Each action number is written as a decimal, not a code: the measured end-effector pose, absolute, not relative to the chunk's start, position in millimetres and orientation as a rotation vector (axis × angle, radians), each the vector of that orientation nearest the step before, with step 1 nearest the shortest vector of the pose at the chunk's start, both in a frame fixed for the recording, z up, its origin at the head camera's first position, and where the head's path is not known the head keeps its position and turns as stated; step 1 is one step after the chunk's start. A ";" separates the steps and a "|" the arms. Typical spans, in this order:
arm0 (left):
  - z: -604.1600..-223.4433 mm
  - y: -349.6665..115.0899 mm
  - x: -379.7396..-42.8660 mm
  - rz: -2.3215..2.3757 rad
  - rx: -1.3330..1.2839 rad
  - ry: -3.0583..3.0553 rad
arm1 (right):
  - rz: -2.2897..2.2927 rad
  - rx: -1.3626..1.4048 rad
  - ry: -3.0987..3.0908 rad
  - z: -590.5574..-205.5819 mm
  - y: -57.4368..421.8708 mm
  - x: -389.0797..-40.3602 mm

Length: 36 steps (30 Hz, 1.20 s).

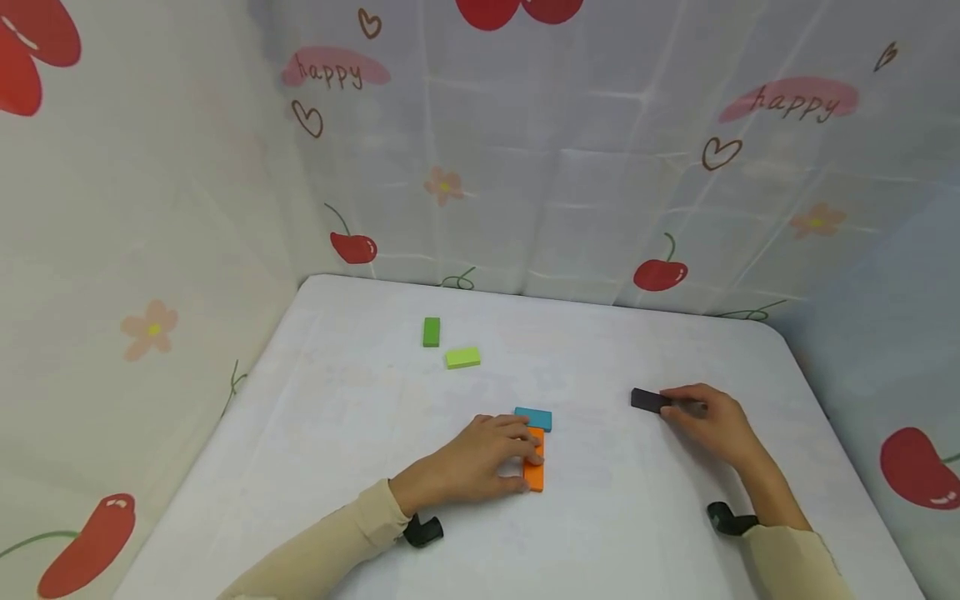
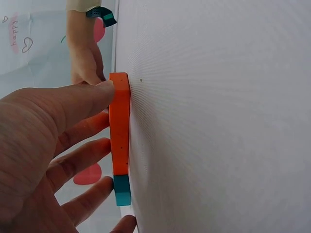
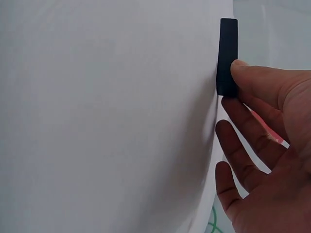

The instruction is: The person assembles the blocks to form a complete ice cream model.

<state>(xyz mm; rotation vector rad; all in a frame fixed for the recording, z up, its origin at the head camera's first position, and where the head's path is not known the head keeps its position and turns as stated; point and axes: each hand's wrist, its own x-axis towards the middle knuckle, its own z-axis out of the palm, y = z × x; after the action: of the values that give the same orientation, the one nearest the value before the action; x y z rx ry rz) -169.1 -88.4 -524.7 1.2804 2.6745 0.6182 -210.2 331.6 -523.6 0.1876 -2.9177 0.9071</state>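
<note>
My left hand lies over an orange block, its thumb near the block's close end and its fingertips touching the top. Against the far end of this block sits a teal block set crosswise. The left wrist view shows a finger at the edge of the teal block. Over on the right side, my right hand pinches the right end of a black block between thumb and index finger. The other right fingers spread loosely below the black block.
A dark green block and a lime green block lie farther back on the white-covered table, left of centre. Printed white curtains stand behind and at both sides.
</note>
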 end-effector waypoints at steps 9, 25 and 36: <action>-524.2 -88.1 -170.7 0.612 1.293 2.681 | 0.902 0.272 -2.919 -520.9 312.9 -217.8; -526.2 -87.0 -169.3 0.635 1.282 2.674 | 0.977 0.149 -3.033 -513.9 289.9 -227.3; -524.5 -86.6 -169.4 0.629 1.287 2.687 | 1.029 0.178 -3.014 -515.3 277.7 -232.2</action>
<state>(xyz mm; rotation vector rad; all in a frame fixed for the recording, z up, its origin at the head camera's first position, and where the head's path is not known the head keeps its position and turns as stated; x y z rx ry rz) -169.4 -86.6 -524.5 1.2865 2.6867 0.6292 -232.2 277.7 -515.3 0.1784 -3.0141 1.0287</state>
